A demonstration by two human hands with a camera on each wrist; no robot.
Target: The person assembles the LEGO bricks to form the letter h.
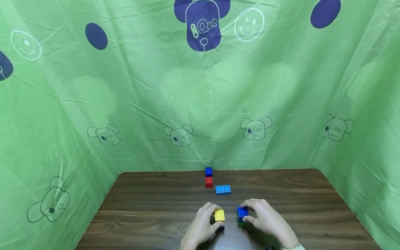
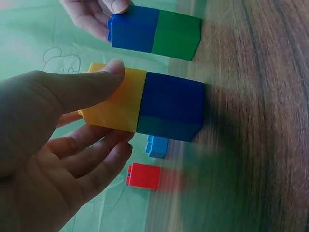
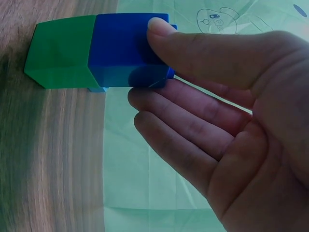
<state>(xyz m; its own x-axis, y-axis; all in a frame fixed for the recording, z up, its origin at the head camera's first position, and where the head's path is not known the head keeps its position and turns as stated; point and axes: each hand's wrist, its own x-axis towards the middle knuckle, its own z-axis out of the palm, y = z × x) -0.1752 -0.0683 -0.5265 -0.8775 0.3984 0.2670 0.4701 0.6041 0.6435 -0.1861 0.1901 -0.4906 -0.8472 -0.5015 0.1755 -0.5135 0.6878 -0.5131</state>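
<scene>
My left hand (image 1: 201,226) pinches a yellow block (image 1: 219,215) between thumb and fingers. This yellow block sits on top of a dark blue block (image 2: 171,105), making a stack of two. To its right, my right hand (image 1: 265,217) grips a blue block (image 1: 242,212) the same way, thumb on the near side. Under that blue block is a green block (image 3: 60,53), joined to it. Both stacks stand upright, side by side with a gap between them, near the front of the table.
Farther back on the wooden table (image 1: 150,205) lie a light blue long block (image 1: 223,190), a red block (image 1: 208,182) and a dark blue block (image 1: 208,171) behind the red one. A green patterned cloth (image 1: 140,86) hangs around the table's back and sides.
</scene>
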